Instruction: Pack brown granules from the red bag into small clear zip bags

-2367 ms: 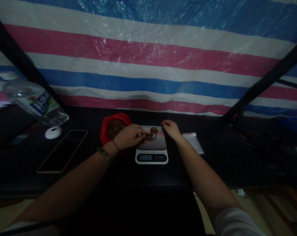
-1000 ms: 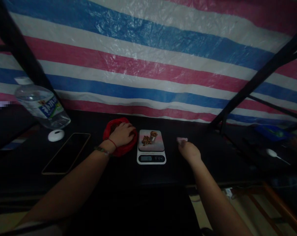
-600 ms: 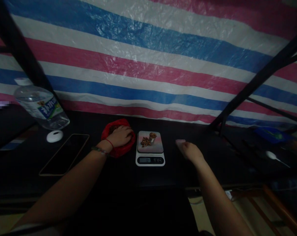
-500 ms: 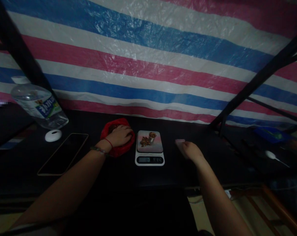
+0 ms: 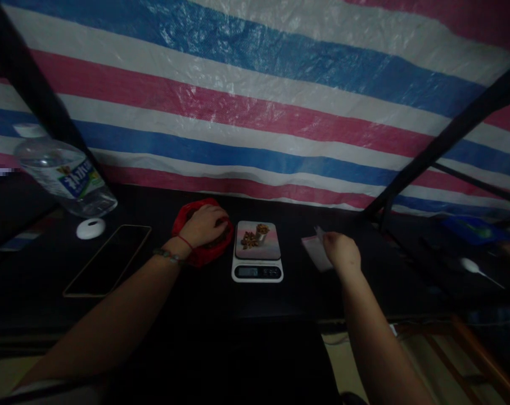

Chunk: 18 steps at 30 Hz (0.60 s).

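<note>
My left hand (image 5: 204,226) lies over a round red bag (image 5: 180,224) with its thumb and fingers apart. The bag stands open, and dark brownish contents show below the palm; the fingertips are partly hidden. My right hand (image 5: 342,253) pinches a small clear plastic bag (image 5: 315,251) with a pink edge, and one flap of it sticks up by the fingers. Between the hands is a white digital scale (image 5: 237,271) with a lit display. On its shiny plate are a small cup (image 5: 262,233) of brown pieces and a heap of brown pieces (image 5: 249,241), real or printed I cannot tell.
A phone (image 5: 108,260), a white rounded object (image 5: 90,228) and a large clear bottle (image 5: 64,169) are at the left. Black metal posts (image 5: 444,140) and a striped plastic sheet (image 5: 246,129) bound the black table. Far right lie a white spoon-like object (image 5: 469,265) and a blue packet (image 5: 469,230).
My right hand has moved slightly right and lifted a flap of the plastic bag, showing more of it. My left hand has shifted a little within the red bag's opening. The view tilted slightly.
</note>
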Each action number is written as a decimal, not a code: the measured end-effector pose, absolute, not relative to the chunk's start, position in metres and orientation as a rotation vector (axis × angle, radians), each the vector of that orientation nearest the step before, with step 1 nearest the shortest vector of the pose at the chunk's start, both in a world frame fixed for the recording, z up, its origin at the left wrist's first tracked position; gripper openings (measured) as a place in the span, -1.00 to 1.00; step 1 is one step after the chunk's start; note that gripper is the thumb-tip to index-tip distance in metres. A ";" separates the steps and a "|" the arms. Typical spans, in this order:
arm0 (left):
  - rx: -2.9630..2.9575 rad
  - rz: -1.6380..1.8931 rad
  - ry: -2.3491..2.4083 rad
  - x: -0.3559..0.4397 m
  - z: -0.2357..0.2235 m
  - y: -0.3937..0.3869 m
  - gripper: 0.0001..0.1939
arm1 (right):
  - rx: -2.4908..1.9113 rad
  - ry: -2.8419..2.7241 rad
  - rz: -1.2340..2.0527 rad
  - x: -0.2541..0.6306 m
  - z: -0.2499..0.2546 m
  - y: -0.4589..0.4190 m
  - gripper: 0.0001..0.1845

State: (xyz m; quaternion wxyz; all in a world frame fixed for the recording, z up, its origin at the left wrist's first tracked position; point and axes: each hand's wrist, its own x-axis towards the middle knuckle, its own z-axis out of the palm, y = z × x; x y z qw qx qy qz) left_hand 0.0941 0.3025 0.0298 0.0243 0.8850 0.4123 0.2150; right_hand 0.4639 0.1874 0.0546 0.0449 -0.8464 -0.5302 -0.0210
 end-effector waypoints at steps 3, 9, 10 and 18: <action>2.742 0.675 1.242 0.094 0.031 0.302 -0.70 | -2.585 -1.648 -0.045 0.463 0.056 0.188 -0.65; 2.714 0.745 1.220 0.095 0.032 0.302 -0.73 | -2.628 -1.706 0.108 0.462 0.041 0.188 -0.65; 2.709 0.754 1.220 0.095 0.032 0.302 -0.73 | -2.619 -1.737 0.149 0.463 0.039 0.188 -0.62; 2.714 0.827 1.240 0.094 0.031 0.302 -0.71 | -2.463 -1.832 0.111 0.478 0.050 0.184 -0.63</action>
